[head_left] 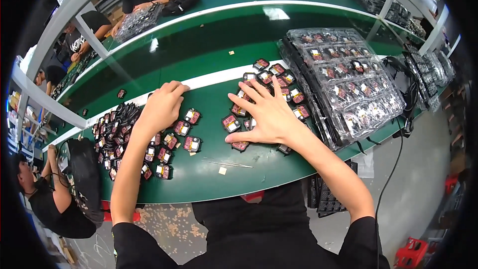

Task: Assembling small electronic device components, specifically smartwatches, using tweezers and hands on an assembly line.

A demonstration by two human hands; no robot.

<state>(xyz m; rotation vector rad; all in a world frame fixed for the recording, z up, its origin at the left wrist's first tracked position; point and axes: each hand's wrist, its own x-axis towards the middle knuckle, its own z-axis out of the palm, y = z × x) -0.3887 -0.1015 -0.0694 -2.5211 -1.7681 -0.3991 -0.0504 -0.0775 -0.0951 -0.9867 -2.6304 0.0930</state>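
My right hand (pixel 269 114) lies palm down with its fingers spread over a cluster of small black-cased modules (pixel 232 123) with red circuit boards and white and yellow labels. It touches several of them and hides others. Cupped loosely, my left hand (pixel 164 103) is at the right edge of a dense heap of similar modules (pixel 112 134), its fingers bent and pointing right; I see nothing held in it. Between the hands, several loose modules (pixel 191 143) lie face up on the green table (pixel 214 179).
Right of my right hand stands a stack of clear plastic trays (pixel 343 77) filled with modules. Thin metal rods (pixel 227 163) and a small beige square (pixel 222 170) lie near the front edge. A white rail (pixel 219 75) borders a green conveyor belt (pixel 199 57). People work beyond it and at left.
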